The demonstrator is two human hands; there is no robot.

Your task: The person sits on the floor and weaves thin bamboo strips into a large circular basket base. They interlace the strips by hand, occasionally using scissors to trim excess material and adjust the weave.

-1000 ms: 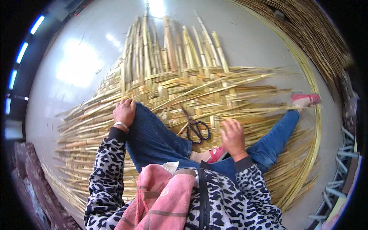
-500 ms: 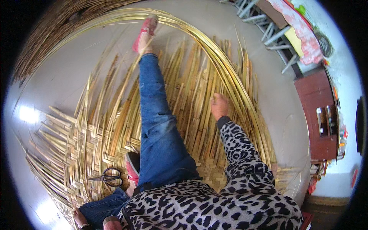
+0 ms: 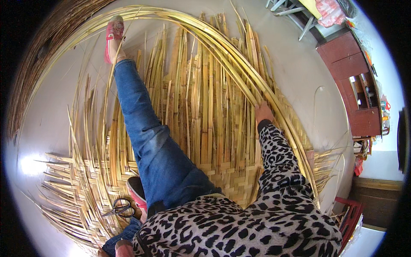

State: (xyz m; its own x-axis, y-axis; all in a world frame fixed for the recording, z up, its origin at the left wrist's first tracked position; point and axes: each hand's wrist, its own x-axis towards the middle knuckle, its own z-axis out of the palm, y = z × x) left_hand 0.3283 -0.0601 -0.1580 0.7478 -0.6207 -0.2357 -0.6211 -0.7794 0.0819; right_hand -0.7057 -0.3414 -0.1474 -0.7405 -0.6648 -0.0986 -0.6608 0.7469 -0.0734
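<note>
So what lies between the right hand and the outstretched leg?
In the head view, loose upright bamboo strips of the woven mat fill the stretch between the right hand and the jeans leg; nothing else.

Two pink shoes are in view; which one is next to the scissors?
The near pink shoe, tucked under the bent knee, lies right beside the scissors on the woven mat. The other shoe is on the outstretched leg, far away.
</note>
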